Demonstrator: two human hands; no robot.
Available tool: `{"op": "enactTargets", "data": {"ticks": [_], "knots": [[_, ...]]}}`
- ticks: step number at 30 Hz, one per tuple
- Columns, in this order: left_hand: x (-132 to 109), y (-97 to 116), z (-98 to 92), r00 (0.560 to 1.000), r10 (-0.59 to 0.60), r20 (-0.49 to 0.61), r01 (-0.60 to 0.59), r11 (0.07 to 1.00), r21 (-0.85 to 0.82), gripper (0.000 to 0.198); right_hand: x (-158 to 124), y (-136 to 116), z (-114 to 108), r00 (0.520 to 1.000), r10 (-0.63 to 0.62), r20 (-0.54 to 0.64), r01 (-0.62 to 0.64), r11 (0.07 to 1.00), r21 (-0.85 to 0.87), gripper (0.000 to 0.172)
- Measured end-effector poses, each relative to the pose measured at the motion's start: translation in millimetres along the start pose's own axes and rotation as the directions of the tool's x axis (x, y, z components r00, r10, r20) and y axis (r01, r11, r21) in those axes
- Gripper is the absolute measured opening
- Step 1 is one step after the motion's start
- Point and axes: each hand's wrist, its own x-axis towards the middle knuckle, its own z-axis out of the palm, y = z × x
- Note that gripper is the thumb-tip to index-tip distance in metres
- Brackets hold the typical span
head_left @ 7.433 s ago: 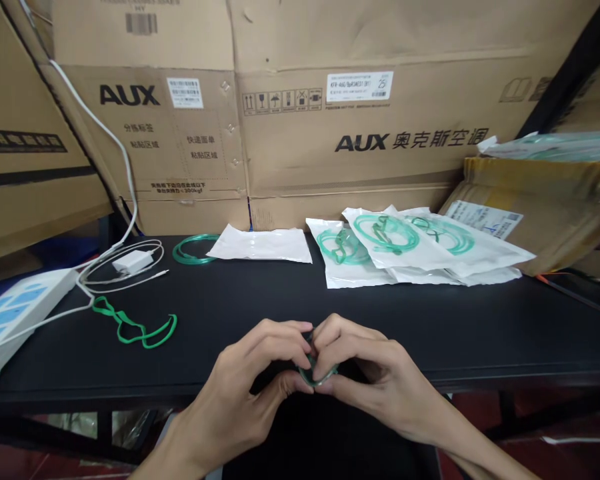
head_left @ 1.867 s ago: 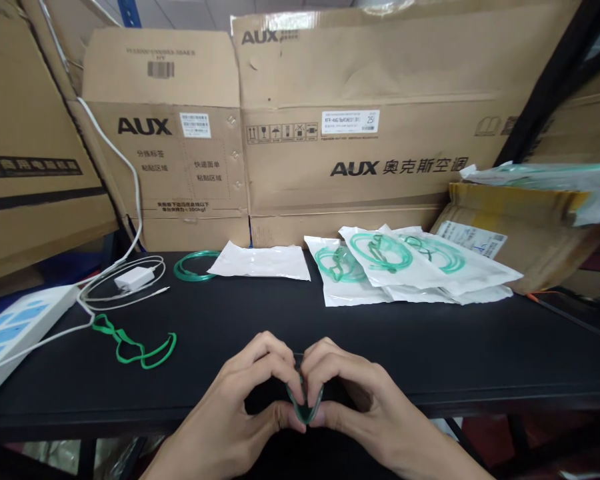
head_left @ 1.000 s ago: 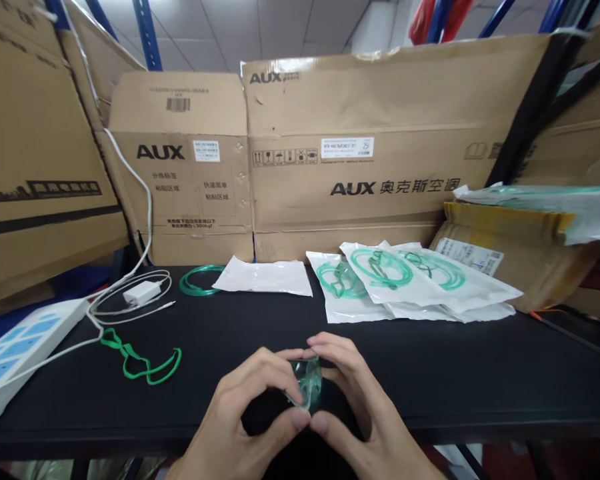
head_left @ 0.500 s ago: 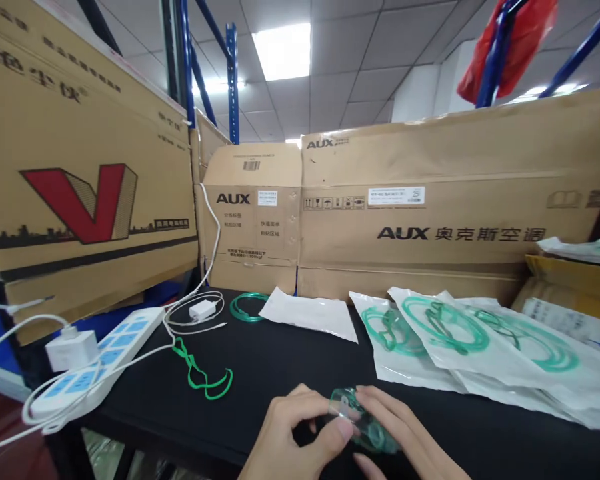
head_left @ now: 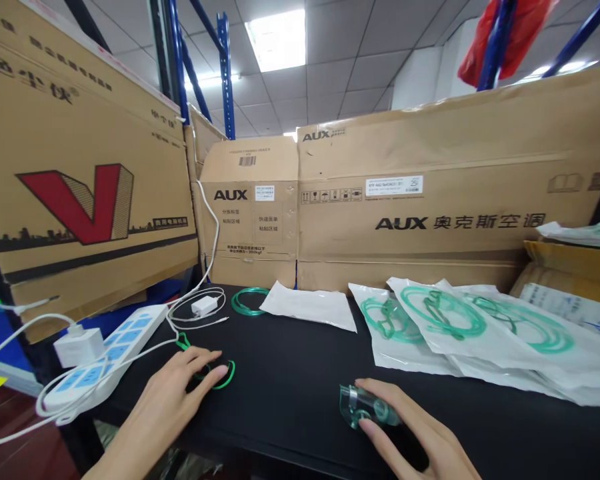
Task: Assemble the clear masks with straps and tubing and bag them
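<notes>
A clear green plastic oxygen mask is gripped in my right hand, thumb on the near side and fingers along the far side, low over the black table. My left hand is away to the left, on top of a green elastic strap. Its thumb and index fingertip are apart, with part of the strap showing between them. The palm and fingers cover the strap's middle; one end loops out beyond the thumb, the other near the white cable.
Clear packs of green tubing lie on the right. A white packet and a coil of green tubing are at the back. On the left are a power strip and white cables. Cardboard boxes wall the table's rear.
My left hand has let go of the mask and moved left to the green strap. My right hand keeps hold of the mask. The view has shifted slightly.
</notes>
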Motion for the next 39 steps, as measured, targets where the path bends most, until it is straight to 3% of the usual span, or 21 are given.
{"op": "enactTargets", "data": {"ticks": [2, 4, 8, 11, 14, 16, 20, 23, 26, 28, 33, 36, 39], "knots": [[-4.3, -6.2, 7.1, 0.998, 0.055, 0.005, -0.055, 0.997, 0.045, 0.034, 0.5, 0.6, 0.2, 1.0, 0.002, -0.005, -0.002, 1.0, -0.016, 0.027], [-4.8, 3.7, 16.1, 0.987, 0.156, 0.037, -0.157, 0.987, 0.022, 0.029, 0.8, 2.6, -2.0, 1.0, 0.019, -0.002, -0.019, 0.999, -0.048, 0.03], [2.3, 53.8, 30.3, 0.934, 0.325, 0.151, -0.303, 0.94, -0.155, 0.024, -0.2, 10.2, -13.9, 0.999, 0.045, 0.03, -0.04, 0.991, -0.13, 0.039], [7.0, 92.2, 34.9, 0.836, 0.465, 0.29, -0.374, 0.871, -0.319, 0.026, -2.4, 15.7, -21.0, 0.994, 0.102, 0.027, -0.097, 0.985, -0.145, 0.036], [8.8, 114.7, 35.6, 0.78, 0.509, 0.363, -0.373, 0.845, -0.384, 0.03, -5.9, 18.9, -20.0, 0.986, 0.163, 0.028, -0.158, 0.979, -0.132, 0.032], [9.6, 122.7, 35.2, 0.784, 0.5, 0.368, -0.372, 0.853, -0.367, 0.028, -8.0, 19.3, -16.9, 0.981, 0.188, 0.041, -0.181, 0.974, -0.134, 0.033], [12.2, 138.6, 36.8, 0.832, 0.423, 0.359, -0.332, 0.898, -0.288, 0.028, -10.0, 17.3, -13.7, 0.972, 0.225, 0.07, -0.214, 0.967, -0.135, 0.033], [15.7, 151.3, 45.2, 0.835, 0.389, 0.39, -0.323, 0.919, -0.226, 0.018, -9.7, 16.2, -14.2, 0.969, 0.238, 0.064, -0.229, 0.966, -0.121, 0.035], [19.0, 157.0, 59.5, 0.821, 0.438, 0.367, -0.361, 0.895, -0.262, 0.001, -5.1, 14.0, -15.3, 0.959, 0.28, 0.048, -0.277, 0.959, -0.056, 0.032], [19.6, 156.8, 68.3, 0.831, 0.465, 0.306, -0.367, 0.871, -0.327, 0.008, 2.2, 9.5, -16.3, 0.938, 0.342, 0.051, -0.344, 0.938, 0.037, 0.027], [16.0, 152.0, 72.8, 0.902, 0.369, 0.224, -0.243, 0.864, -0.442, 0.013, 22.3, -4.3, -15.4, 0.89, 0.437, 0.129, -0.448, 0.787, 0.424, 0.027], [14.8, 148.9, 68.2, 0.913, 0.341, 0.225, -0.198, 0.85, -0.488, 0.019, 23.3, -5.5, -10.6, 0.869, 0.461, 0.18, -0.473, 0.666, 0.577, 0.033], [14.3, 146.6, 66.1, 0.908, 0.355, 0.223, -0.192, 0.826, -0.53, 0.02, 19.0, -3.8, -7.1, 0.863, 0.469, 0.19, -0.477, 0.629, 0.614, 0.037]]}}
